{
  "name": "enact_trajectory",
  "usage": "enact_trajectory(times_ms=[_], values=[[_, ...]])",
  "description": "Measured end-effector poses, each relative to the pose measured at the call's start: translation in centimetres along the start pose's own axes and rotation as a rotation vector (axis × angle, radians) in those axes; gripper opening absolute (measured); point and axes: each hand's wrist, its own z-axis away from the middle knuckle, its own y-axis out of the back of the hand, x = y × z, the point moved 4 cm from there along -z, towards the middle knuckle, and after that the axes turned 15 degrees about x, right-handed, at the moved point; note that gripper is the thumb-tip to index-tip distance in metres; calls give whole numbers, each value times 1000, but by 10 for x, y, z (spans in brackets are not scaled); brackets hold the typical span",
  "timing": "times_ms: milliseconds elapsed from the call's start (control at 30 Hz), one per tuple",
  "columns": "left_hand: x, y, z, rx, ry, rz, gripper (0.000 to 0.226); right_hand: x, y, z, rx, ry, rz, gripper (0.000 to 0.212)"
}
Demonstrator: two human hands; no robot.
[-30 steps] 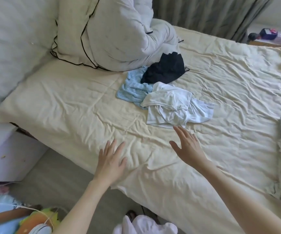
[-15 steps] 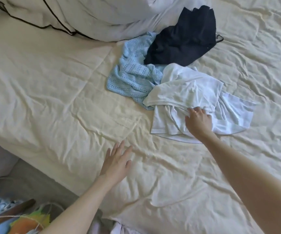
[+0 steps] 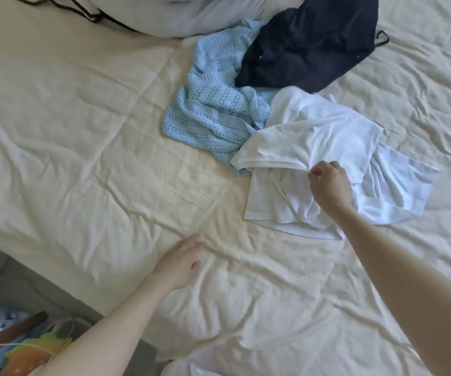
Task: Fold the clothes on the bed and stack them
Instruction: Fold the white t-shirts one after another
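Observation:
Three crumpled garments lie together on the cream bed sheet (image 3: 83,158). A white t-shirt (image 3: 321,137) is nearest. A light blue knitted top (image 3: 213,109) lies to its left, and a dark navy garment (image 3: 308,44) lies behind both. My right hand (image 3: 330,185) rests on the white t-shirt, its fingers pinched on a fold of the cloth. My left hand (image 3: 181,261) lies flat on the bare sheet near the bed's front edge, holding nothing, its fingers loosely curled.
A white duvet with dark piping (image 3: 164,14) is heaped at the back left, touching the blue top. The floor (image 3: 15,289) and some colourful items (image 3: 26,354) show past the bed's front left edge. Bare sheet stretches left of the garments.
My right hand reached forward onto the white t-shirt and closed on a fold. The view moved in closer over the clothes. My left hand settled onto the sheet.

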Motion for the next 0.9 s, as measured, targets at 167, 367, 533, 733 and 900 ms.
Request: enact_trajectory(times_ms=[167, 367, 533, 733, 900], values=[[19, 38, 23, 105, 53, 139, 53, -10, 55, 14, 2, -79, -265, 8], [63, 120, 86, 409, -88, 307, 52, -71, 147, 71, 71, 207, -361, 21], [87, 199, 166, 681, -234, 440, 52, -136, 218, 127, -88, 401, -337, 14], [85, 243, 248, 698, -314, 593, 48, -200, 282, 186, -182, 535, -411, 18], [84, 277, 285, 703, -317, 707, 43, -239, 327, 207, -139, 603, -451, 25]])
